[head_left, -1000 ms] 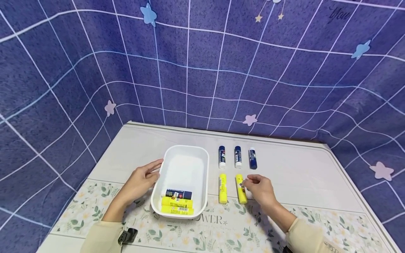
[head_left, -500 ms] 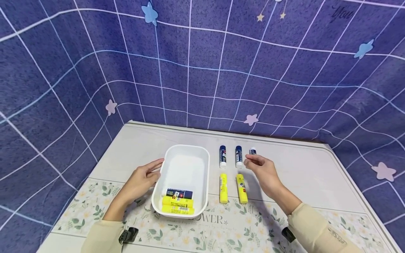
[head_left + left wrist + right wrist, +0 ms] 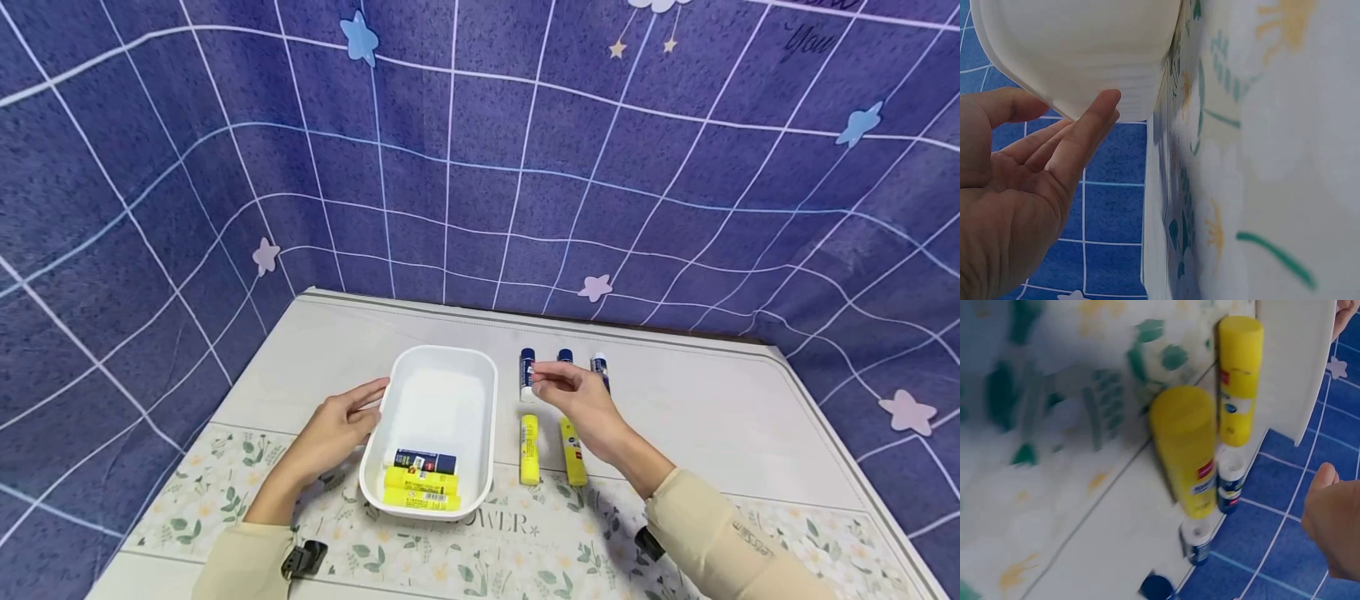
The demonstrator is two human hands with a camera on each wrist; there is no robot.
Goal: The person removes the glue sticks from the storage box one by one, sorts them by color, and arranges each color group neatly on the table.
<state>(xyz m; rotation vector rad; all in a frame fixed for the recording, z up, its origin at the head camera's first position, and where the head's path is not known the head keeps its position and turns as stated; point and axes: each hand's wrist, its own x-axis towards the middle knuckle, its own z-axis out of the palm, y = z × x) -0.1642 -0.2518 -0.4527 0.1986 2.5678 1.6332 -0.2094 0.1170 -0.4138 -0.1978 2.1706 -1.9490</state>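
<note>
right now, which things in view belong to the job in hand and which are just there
Likely part of the job:
- white tray, touched by the left hand
- in it: one blue stick, two yellow sticks
- on the table: three blue sticks, near the right hand, and two yellow ones

Probably just surroundings:
- star-patterned cloth
- floral strip

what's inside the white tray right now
At the near end of the white tray lie one blue tube and two yellow tubes, side by side. What's beneath them is hidden.
</note>
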